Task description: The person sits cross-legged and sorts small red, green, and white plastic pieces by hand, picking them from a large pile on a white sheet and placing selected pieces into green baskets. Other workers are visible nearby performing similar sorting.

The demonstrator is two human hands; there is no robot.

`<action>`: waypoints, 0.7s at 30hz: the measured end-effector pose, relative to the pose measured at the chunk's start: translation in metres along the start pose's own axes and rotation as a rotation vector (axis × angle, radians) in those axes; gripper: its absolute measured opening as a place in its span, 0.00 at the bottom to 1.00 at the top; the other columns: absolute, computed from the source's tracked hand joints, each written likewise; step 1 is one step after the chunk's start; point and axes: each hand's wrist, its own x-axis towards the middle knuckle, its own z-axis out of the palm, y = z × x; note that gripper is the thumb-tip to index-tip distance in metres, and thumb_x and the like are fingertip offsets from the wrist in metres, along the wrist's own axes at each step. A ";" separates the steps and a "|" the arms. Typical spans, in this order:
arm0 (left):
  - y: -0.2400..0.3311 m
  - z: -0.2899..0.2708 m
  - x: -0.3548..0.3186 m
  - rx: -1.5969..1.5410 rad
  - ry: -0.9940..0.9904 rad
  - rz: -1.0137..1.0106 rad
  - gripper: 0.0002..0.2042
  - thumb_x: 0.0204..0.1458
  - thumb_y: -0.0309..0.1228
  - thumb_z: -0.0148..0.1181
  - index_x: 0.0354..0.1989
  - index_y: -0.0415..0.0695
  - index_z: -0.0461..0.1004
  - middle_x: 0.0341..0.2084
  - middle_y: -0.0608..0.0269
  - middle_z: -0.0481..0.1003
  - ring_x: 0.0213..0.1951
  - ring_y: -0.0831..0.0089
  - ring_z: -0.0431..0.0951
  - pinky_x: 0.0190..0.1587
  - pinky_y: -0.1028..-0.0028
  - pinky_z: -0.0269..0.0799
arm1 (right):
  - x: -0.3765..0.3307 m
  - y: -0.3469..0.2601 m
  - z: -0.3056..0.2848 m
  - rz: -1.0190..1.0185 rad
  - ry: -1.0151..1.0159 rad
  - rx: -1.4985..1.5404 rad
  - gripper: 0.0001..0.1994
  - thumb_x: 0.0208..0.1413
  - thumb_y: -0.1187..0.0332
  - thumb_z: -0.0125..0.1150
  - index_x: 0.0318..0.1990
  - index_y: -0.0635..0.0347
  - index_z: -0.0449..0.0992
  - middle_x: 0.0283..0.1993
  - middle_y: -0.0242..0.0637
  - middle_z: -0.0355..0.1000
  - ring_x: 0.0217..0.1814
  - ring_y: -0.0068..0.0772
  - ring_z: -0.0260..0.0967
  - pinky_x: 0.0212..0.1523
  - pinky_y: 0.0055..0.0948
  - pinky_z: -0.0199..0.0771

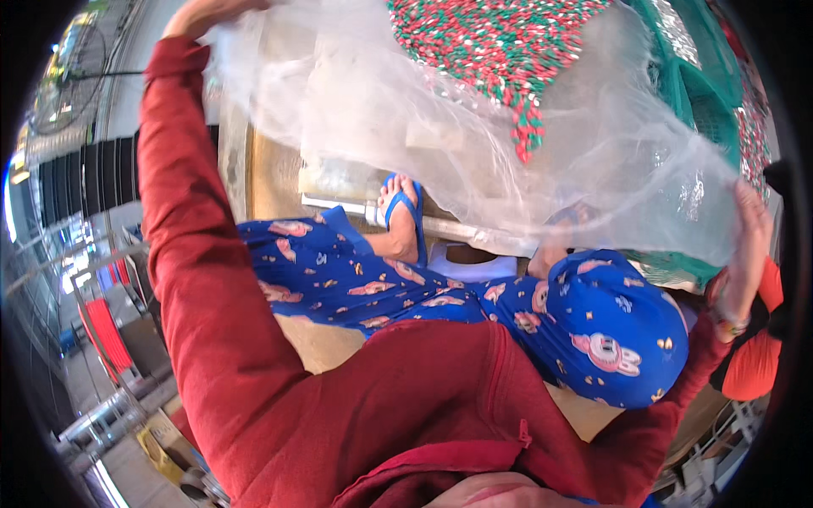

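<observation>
Overhead, both hands (203, 13) gripping plastic sheet (364, 102)

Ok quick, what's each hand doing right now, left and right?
Left hand: closed, gripping the thin clear plastic sheet at its upper edge.
Right hand: closed on the same sheet's lower corner.

Single head-worn fisheye view, looking steeply down at close range; the wearer's own torso fills the lower frame.

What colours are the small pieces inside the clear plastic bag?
The small pieces in the clear plastic bag are red, green and white, seen in the head view.
</observation>
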 end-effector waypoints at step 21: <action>0.075 0.195 0.100 0.011 0.323 0.558 0.15 0.48 0.35 0.56 0.43 0.44 0.73 0.37 0.52 0.73 0.42 0.56 0.72 0.46 0.64 0.67 | -0.009 -0.012 0.089 -0.828 -0.231 -0.837 0.08 0.35 0.75 0.59 0.14 0.68 0.68 0.44 0.44 0.66 0.41 0.41 0.62 0.40 0.34 0.62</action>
